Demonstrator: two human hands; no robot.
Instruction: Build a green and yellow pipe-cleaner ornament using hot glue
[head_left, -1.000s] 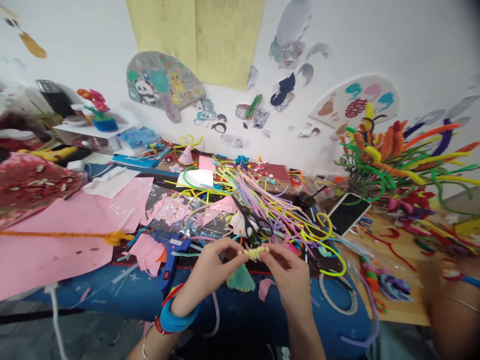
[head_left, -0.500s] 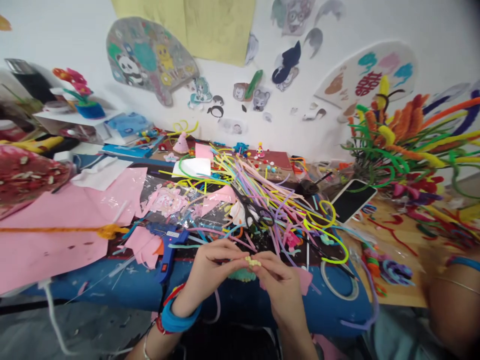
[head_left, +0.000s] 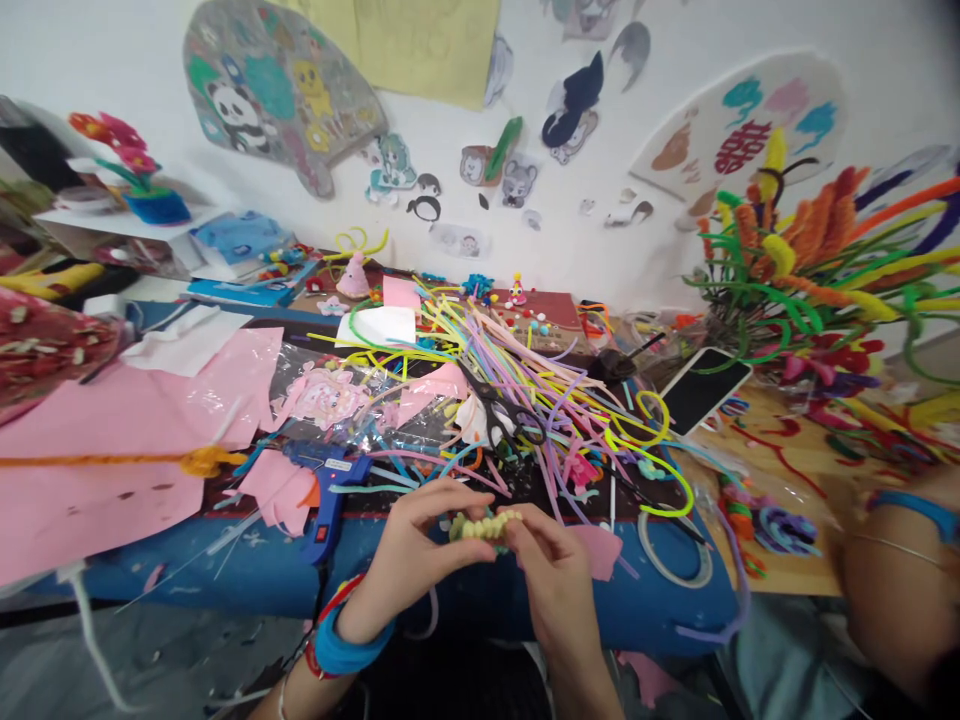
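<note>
A pale yellow coiled pipe cleaner (head_left: 484, 527) is held level above the front edge of the table. My right hand (head_left: 551, 565) pinches its right end between thumb and fingertips. Curved around the left part is my left hand (head_left: 424, 535), thumb below and fingers above; how firmly it grips is hard to see. A bit of teal fuzzy material (head_left: 455, 527) shows behind the coil, mostly hidden by my fingers. Left of my hands lies a blue hot glue gun (head_left: 328, 510), and beyond them black-handled scissors (head_left: 510, 415).
Loose pastel pipe cleaners (head_left: 517, 355) spread across the table. Pink felt sheets (head_left: 142, 430) cover its left side. A phone (head_left: 705, 390), a tape ring (head_left: 675, 550) and a bunch of pipe-cleaner flowers (head_left: 810, 260) are on the right. Another person's arm (head_left: 900, 580) rests at the right edge.
The yellow coil now shows at greater length between my hands. My left thumb and fingers have spread apart around it. The view has shifted slightly.
</note>
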